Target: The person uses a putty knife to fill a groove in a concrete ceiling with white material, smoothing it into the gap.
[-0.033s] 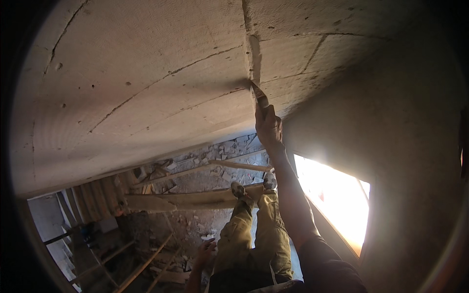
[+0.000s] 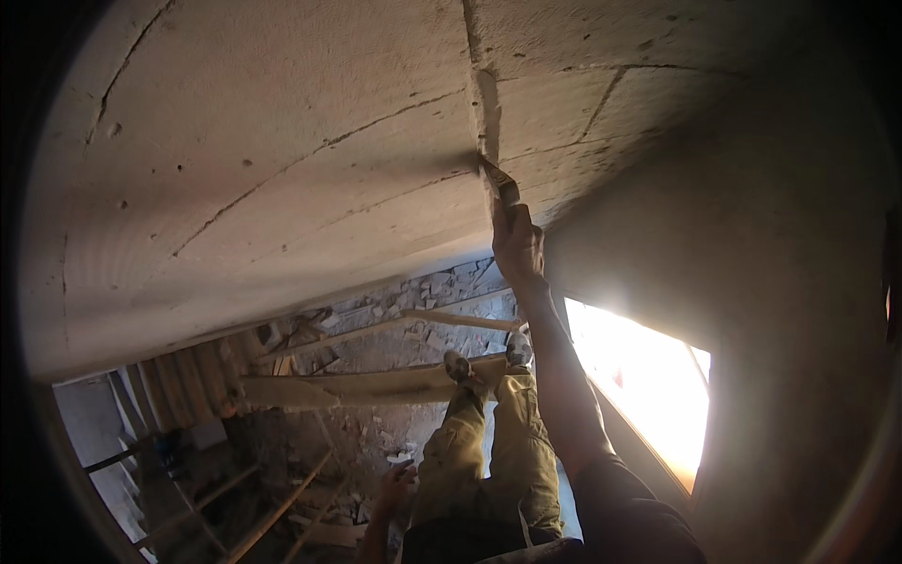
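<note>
My right hand [image 2: 517, 246] is raised and shut on the handle of a small trowel [image 2: 499, 180]. Its blade tip touches a vertical mortar joint [image 2: 487, 103] in a pale block wall [image 2: 282, 169]. My left hand [image 2: 395, 484] hangs low beside my left thigh, dim and small; whether it holds anything cannot be told. My legs in olive trousers [image 2: 489, 451] stand with both shoes [image 2: 458, 367] on a wooden plank [image 2: 366, 385].
A bright window opening [image 2: 639, 376] sits in the shaded wall to the right. Far below the plank lies a floor of rubble and broken bricks [image 2: 413, 291]. Wooden poles and boards [image 2: 282, 508] lean at the lower left.
</note>
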Motion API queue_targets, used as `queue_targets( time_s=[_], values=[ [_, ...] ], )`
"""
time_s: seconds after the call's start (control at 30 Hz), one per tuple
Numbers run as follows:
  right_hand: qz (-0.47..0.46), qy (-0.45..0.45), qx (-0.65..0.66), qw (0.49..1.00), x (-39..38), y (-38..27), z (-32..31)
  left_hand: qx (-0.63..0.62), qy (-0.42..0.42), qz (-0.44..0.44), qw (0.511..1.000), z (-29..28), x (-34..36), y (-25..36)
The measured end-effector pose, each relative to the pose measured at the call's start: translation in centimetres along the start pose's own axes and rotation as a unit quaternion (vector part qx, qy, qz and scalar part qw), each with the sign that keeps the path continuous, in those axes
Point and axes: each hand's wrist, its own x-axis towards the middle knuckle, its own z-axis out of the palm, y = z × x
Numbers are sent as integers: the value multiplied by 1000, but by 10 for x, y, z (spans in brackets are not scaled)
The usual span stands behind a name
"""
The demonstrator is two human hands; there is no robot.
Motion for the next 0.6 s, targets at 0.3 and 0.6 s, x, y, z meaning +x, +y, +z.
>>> queue_targets(
  time_s=[0.3, 0.6],
  values=[
    [35, -20, -1, 999, 0, -6, -6, 17, -4, -20, 1000, 4, 1, -31],
    [-26, 29, 27, 999, 0, -7, -10, 28, -7, 20, 999, 8, 0, -16]
  ],
)
